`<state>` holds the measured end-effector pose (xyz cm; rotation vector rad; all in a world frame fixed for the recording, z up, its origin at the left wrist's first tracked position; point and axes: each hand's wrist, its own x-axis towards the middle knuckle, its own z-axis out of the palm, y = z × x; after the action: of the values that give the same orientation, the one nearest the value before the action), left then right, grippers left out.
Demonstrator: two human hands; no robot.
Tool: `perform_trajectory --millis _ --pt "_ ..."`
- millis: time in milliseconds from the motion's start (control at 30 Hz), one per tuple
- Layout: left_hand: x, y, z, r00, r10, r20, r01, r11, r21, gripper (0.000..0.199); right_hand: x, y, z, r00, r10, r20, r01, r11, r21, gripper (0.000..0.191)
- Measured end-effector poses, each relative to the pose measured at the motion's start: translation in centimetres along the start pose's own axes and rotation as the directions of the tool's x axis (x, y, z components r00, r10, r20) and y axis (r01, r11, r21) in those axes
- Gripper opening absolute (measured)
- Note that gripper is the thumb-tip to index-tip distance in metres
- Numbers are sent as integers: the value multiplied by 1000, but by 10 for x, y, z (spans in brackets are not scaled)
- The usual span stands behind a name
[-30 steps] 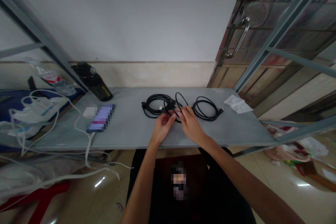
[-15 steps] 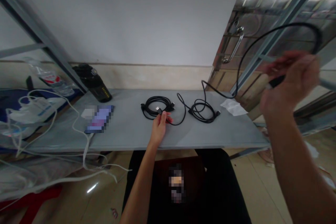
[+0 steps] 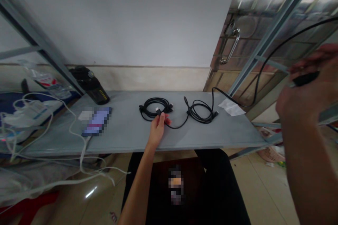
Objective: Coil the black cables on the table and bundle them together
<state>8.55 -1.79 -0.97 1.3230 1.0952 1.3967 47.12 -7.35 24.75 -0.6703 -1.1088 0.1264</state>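
Note:
My left hand [image 3: 157,126] is closed on the plug [image 3: 158,111] of a black cable [image 3: 177,127], just above the grey table. From there the cable runs right along the tabletop, past a coil, and rises off the table's right end. My right hand [image 3: 306,84] is raised at the right edge of the view, partly cut off, with its fingers curled round the cable's black connector [image 3: 306,78]. One coiled black cable [image 3: 155,99] lies right behind my left hand. Another coiled black cable [image 3: 204,122] lies farther right, its plug pointing right.
A crumpled white tissue [image 3: 232,107] lies near the right end of the table [image 3: 126,137]. On the left are a phone [image 3: 97,121] with a white cable, a black bottle [image 3: 91,86] and a clear plastic bottle [image 3: 49,81]. Metal frame posts [image 3: 274,24] flank the table.
My right hand has moved farther right, drawing the cable out and straightening its slack loops on the table. My left hand keeps its grip on the plug. The view has shifted slightly.

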Motion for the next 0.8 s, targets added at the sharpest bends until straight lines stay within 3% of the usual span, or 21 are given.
perform_trajectory --millis 67,100,167,233,300,400,500,567,633,800 --pt "0 1 0 1000 -2 0 2 1000 5 61 -17 5 19 985 -138 -102 134 990 -43 23" --pt "0 1 0 1000 -6 1 6 1000 3 61 -26 8 29 984 -151 -93 146 988 -54 25" --pt "-1 1 0 1000 -12 4 12 1000 -3 60 -51 17 49 997 -63 36 65 996 -60 31" --pt "0 2 0 1000 -9 0 9 1000 1 59 -83 26 66 973 47 225 -17 991 -136 34" --pt "0 2 0 1000 2 -7 -2 1000 19 60 -121 37 80 866 175 469 -45 961 -274 35" --pt "2 3 0 1000 16 -16 -16 999 43 63 -179 57 94 638 249 729 60 927 -370 33" --pt "2 4 -1 1000 4 -9 -4 999 37 66 -229 81 102 486 270 831 183 899 -398 35" --pt "2 5 -1 1000 3 -16 -2 999 53 67 -254 96 106 422 298 856 242 873 -423 39" --pt "1 7 -2 1000 11 -29 -9 997 79 65 -272 107 108 396 320 861 289 847 -447 43" --pt "-1 9 1 1000 14 17 -15 998 66 51 -288 117 106 418 305 856 348 817 -460 45"
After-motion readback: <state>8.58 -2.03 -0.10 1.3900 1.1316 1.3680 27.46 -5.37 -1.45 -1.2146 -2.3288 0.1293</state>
